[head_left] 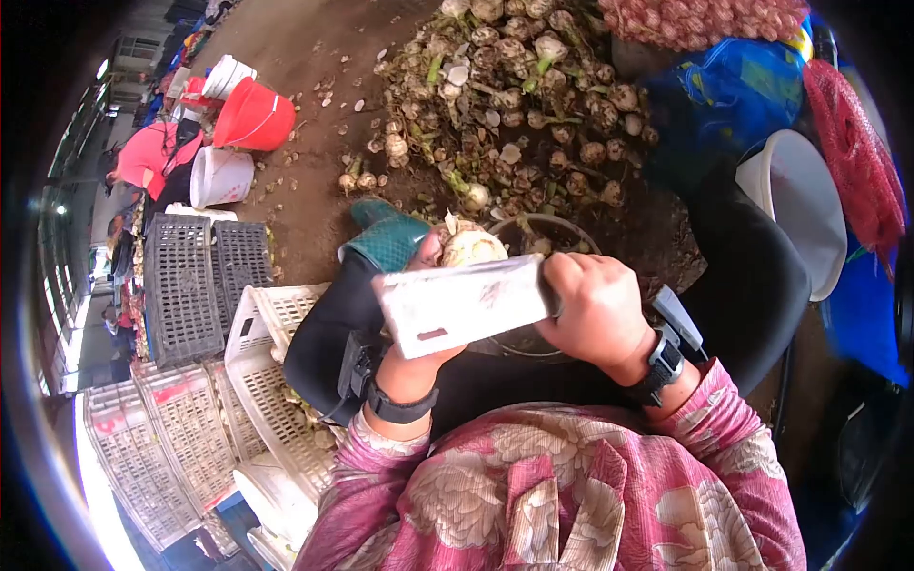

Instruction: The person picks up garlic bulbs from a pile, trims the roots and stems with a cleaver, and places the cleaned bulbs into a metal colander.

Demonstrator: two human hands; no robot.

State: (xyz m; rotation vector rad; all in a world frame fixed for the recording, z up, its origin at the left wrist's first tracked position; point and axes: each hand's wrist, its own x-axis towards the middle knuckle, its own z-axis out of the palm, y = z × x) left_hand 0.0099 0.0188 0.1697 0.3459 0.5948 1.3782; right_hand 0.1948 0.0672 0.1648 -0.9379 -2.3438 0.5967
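My right hand is wrapped round the handle end of a wide cleaver, its pale blade lying across in front of me with a slot near the far corner. Just beyond the blade, my left hand grips a cream, layered bulb that looks like a lily bulb. The blade hides most of that hand and the lower part of the bulb. Under my hands, between my knees, shows the rim of a round basin. A heap of soil-stained bulbs with stalks and loose scales lies on the ground ahead.
White plastic crates and dark crates stand at my left, with a red bucket and white buckets farther off. A person in pink bends there. At right are a white bucket, a red mesh sack and blue sheeting.
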